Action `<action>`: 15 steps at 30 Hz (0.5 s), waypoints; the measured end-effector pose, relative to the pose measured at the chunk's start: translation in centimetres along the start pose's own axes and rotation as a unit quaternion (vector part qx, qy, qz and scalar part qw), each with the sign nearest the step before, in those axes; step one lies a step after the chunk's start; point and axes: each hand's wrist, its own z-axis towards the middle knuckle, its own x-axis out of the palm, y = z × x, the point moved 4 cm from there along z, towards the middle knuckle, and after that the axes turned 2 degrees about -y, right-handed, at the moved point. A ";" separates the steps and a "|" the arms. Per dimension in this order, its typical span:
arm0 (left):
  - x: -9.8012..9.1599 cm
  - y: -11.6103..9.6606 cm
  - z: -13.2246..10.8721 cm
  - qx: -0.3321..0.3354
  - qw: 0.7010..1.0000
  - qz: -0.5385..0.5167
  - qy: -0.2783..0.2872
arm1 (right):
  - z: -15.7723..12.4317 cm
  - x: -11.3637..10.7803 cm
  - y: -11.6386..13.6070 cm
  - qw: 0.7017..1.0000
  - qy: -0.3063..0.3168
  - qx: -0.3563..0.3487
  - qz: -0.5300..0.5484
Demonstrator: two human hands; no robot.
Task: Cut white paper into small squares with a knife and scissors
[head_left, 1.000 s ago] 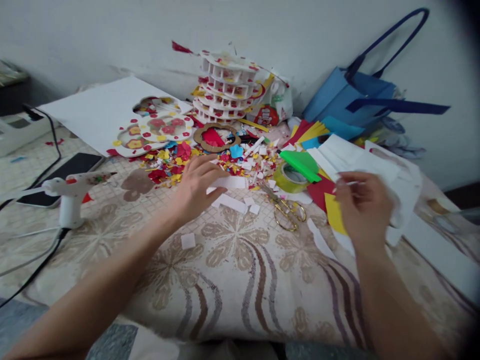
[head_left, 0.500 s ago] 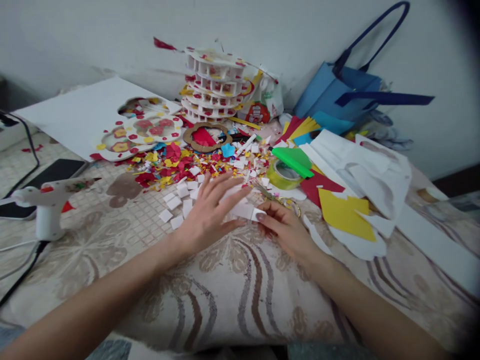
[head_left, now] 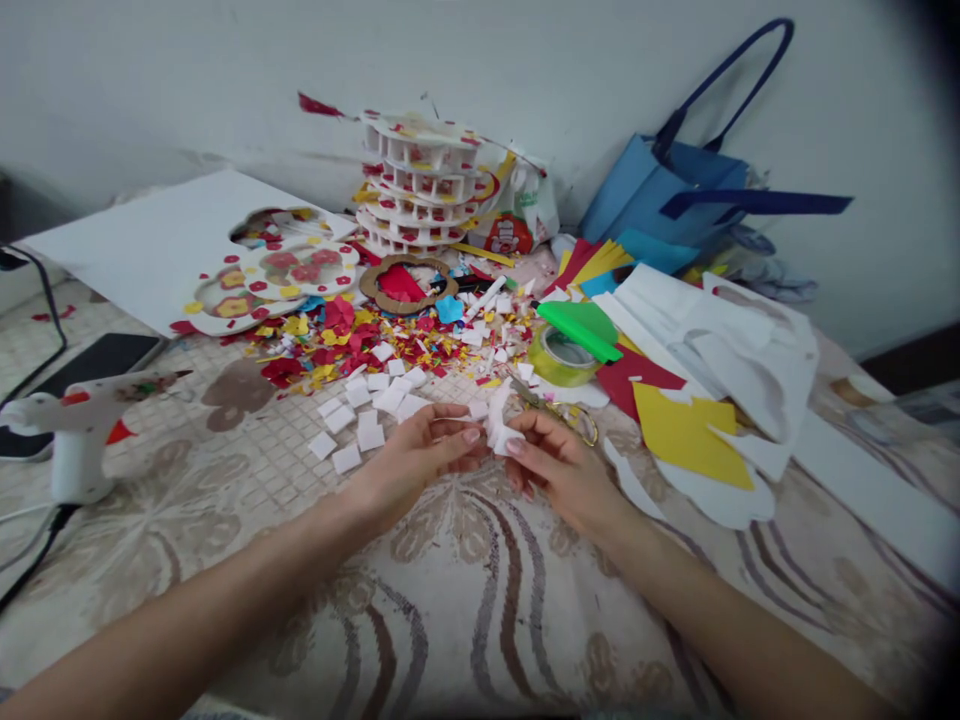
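Note:
My right hand (head_left: 562, 465) is closed, thumb and fingers pinching a small bunch of white pieces (head_left: 499, 425) that look like paper or foam. Just to its left, my left hand (head_left: 424, 455) has its fingers drawn together at the bunch's left edge. A thin white piece (head_left: 477, 410) shows by those fingertips, partly hidden. Small white squares (head_left: 369, 435) lie loose beyond my left hand. Behind my right hand rest scissors (head_left: 574, 420) with gold-coloured handles, partly covered by the fingers.
A white glue gun (head_left: 82, 435) and a phone (head_left: 112, 345) are at left. Coloured scraps (head_left: 352, 330) spread across the middle, before a tiered white model (head_left: 420, 180). Clear yellow tape (head_left: 559, 357), yellow sheet (head_left: 686, 430), white offcuts (head_left: 776, 365) and a blue bag (head_left: 637, 190) are at right.
My left hand has gone from spread over the white pieces to fingers drawn together beside my right hand. The white strip in my right hand now appears as a bunch. The view has shifted slightly.

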 end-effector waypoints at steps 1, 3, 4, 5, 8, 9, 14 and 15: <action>0.0 0.1 -0.1 -0.006 1.000 -0.001 0.000 | 0.0 0.2 0.0 1.000 0.012 -0.001 0.004; 0.1 0.3 -0.3 -0.031 0.999 0.002 0.013 | -0.1 0.6 0.0 0.999 0.035 -0.002 0.003; 0.2 0.4 -0.4 -0.046 0.999 0.000 0.022 | -0.2 0.9 -0.1 0.999 0.046 -0.001 -0.003; 0.2 0.4 -0.4 -0.057 0.998 -0.008 0.027 | -0.3 1.1 -0.1 0.998 0.055 -0.001 -0.012; 0.2 0.2 -0.2 -0.044 0.998 -0.045 0.028 | -0.5 1.5 0.1 0.996 0.070 -0.001 -0.062; 0.1 0.0 -0.1 -0.033 0.997 -0.058 0.025 | -0.6 1.4 0.2 0.993 0.073 0.000 -0.090; -0.6 -0.7 0.5 0.007 0.995 -0.098 -0.024 | -0.2 -2.6 3.1 0.905 -0.069 -0.100 -0.407; -0.8 -0.9 0.6 0.011 0.994 -0.103 -0.036 | 0.0 -3.9 3.9 0.856 -0.117 -0.127 -0.487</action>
